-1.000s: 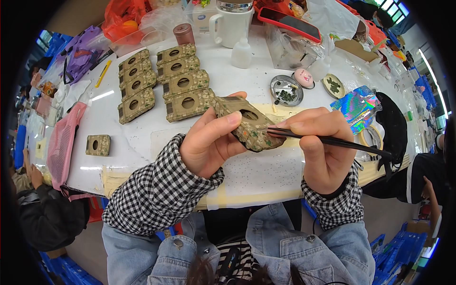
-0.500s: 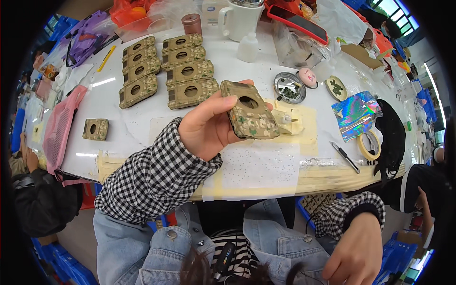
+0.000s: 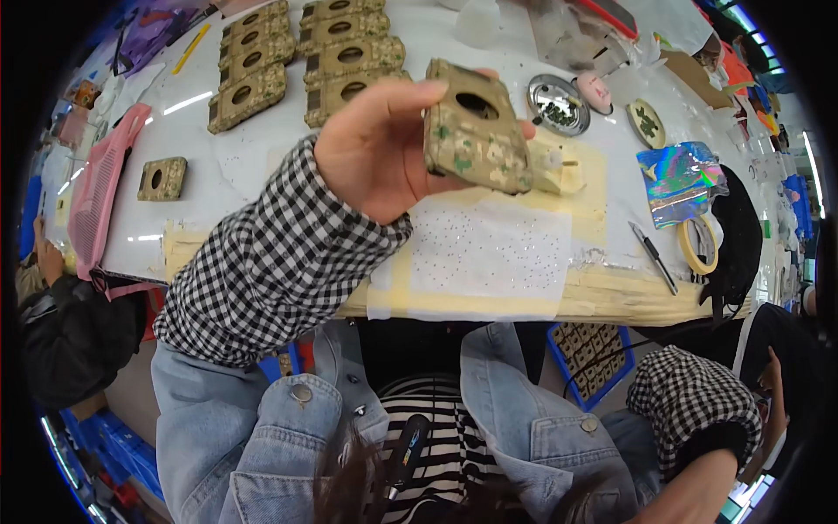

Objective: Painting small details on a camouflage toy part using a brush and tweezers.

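My left hand (image 3: 377, 148) is closed on a camouflage-patterned case (image 3: 478, 138) with an oval hole, raised above the table and tilted so its face shows. Fingertips come out along its far side, and the thumb presses its left edge. Of my right arm only the checked sleeve (image 3: 698, 406) and bare wrist (image 3: 694, 493) show at the lower right; the hand is cut off by the lower edge. Several like cases (image 3: 248, 94) lie in two overlapping rows beyond my left hand. A smaller camouflage piece (image 3: 162, 179) with a hole rests alone at left.
A white sheet (image 3: 489, 253) dotted with small shiny specks is taped at the front edge. Behind it sits a pale block (image 3: 559, 173). At right are a metal dish (image 3: 559, 105) of green bits, a tape roll (image 3: 698, 246) and a slim pen-like tool (image 3: 653, 256).
The view has shifted, so the table sits higher in it. My left hand still holds the case, now nearer and turned more upright. My right hand has dropped out at the lower edge.
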A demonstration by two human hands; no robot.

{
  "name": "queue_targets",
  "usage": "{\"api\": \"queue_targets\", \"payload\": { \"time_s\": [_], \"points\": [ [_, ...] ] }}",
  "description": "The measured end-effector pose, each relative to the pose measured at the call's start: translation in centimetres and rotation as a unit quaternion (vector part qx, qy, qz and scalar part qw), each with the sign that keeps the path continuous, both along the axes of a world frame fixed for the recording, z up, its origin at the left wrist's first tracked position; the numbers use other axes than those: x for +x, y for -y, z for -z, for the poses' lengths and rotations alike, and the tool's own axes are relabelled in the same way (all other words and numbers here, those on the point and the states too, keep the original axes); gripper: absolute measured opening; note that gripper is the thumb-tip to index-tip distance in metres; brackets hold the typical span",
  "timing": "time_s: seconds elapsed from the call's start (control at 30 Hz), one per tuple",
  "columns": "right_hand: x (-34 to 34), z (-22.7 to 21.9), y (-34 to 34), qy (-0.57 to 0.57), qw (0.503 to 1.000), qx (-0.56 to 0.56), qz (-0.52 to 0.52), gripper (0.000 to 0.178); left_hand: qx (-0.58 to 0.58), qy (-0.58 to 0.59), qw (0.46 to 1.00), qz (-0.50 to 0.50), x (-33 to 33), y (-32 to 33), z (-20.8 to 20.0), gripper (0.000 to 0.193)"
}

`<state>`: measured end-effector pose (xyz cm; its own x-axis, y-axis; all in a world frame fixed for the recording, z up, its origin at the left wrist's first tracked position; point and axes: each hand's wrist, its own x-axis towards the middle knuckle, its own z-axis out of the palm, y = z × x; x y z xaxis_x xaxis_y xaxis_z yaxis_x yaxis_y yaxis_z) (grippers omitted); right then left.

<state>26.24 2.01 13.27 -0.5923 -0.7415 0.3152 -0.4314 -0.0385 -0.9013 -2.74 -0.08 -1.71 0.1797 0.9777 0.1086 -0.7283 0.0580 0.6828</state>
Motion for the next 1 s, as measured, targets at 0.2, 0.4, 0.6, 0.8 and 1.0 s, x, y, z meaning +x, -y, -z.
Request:
{"api": "queue_targets", "payload": {
  "time_s": [0.2, 0.4, 0.6, 0.8, 1.0],
  "points": [
    [0.0, 0.8, 1.4, 0.186, 0.981, -0.042, -0.046, 0.015, 0.005, 0.111, 0.993, -0.043, 0.0, 0.2, -0.1, 0.048],
    [-1.0, 3.4, 2.4, 0.254, 0.958, -0.059, -0.119, 0.015, 0.008, 0.136, 0.99, -0.032, 0.2, -0.1, -0.2, 0.048],
    [-2.5, 4.7, 2.8, 0.273, 0.946, -0.066, -0.162, 0.016, 0.014, 0.091, 0.995, -0.029, -0.5, 0.2, -0.5, 0.05],
    [-2.9, 4.9, 2.8, 0.271, 0.944, -0.067, -0.173, 0.016, 0.004, 0.124, 0.992, -0.04, -0.3, 0.3, -0.6, 0.05],
    [-2.8, 4.5, 2.7, 0.259, 0.948, -0.06, -0.175, 0.017, 0.011, 0.104, 0.993, -0.052, -0.2, 0.0, -0.6, 0.052]
  ]
}}
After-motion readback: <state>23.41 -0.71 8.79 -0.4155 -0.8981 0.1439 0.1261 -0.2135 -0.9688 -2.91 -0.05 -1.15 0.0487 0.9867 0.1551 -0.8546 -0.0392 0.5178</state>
